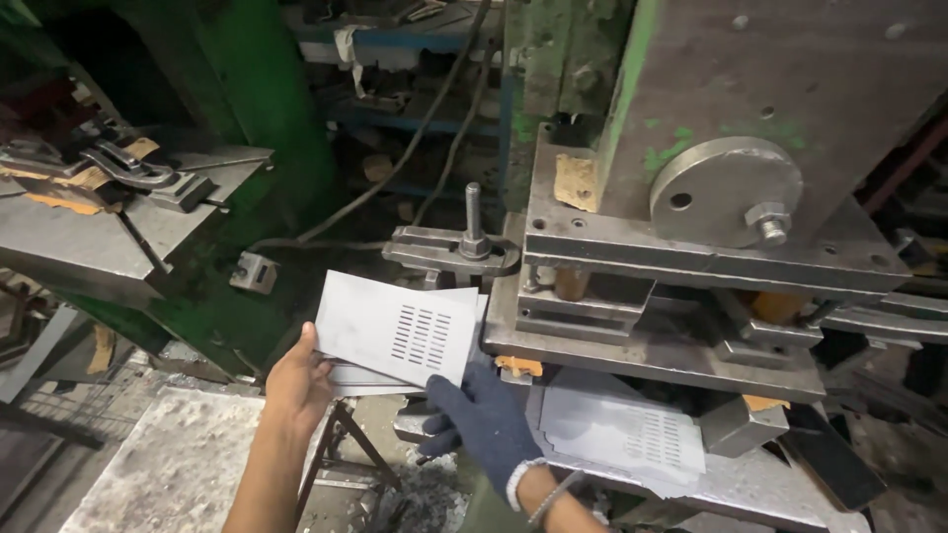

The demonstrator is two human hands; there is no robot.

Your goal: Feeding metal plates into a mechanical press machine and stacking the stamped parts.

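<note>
— What's in the hands?
— The bare left hand [296,380] and gloved right hand [484,419] both closed on a stack of slotted metal sheets [400,331], held beside the press [691,197].
— And around them?
— Another punched sheet [622,434] lies on the grimy counter [770,489] — a dim workshop, green machine frame [267,118] at left, possibly cables behind.

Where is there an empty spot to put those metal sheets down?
The dusty grey slab below the left hand looks bare. The press bed already holds a slotted sheet. Between the die plates it is crowded.
</note>
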